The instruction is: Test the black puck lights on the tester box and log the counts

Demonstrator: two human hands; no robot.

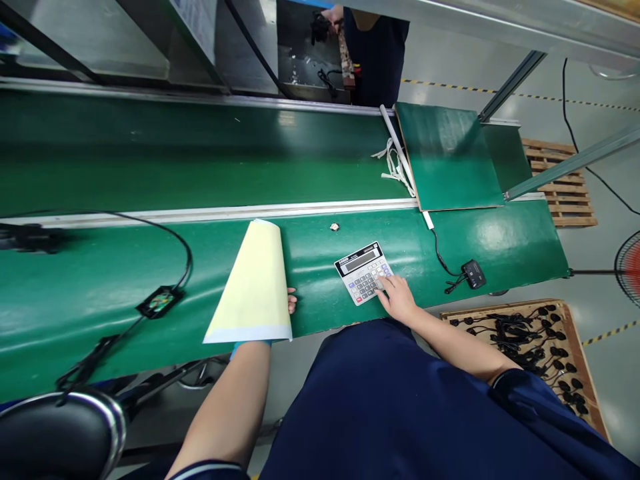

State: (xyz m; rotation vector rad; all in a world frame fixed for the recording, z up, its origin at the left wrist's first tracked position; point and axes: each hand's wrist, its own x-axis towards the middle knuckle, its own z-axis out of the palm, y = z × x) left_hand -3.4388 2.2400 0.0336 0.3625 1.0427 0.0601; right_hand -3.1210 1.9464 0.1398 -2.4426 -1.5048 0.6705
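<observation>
My left hand holds a curled yellow sheet of paper above the green table's near edge; only a fingertip shows past the sheet. To the right, my right hand rests on a grey calculator, its fingers spread on the keys. The calculator lies flat on the green surface.
A small black adapter with a cable lies right of the calculator. Another black device with a cable sits at left. A green board lies at the back right. A wooden tray of black plugs stands on the floor. Another person stands beyond the conveyor.
</observation>
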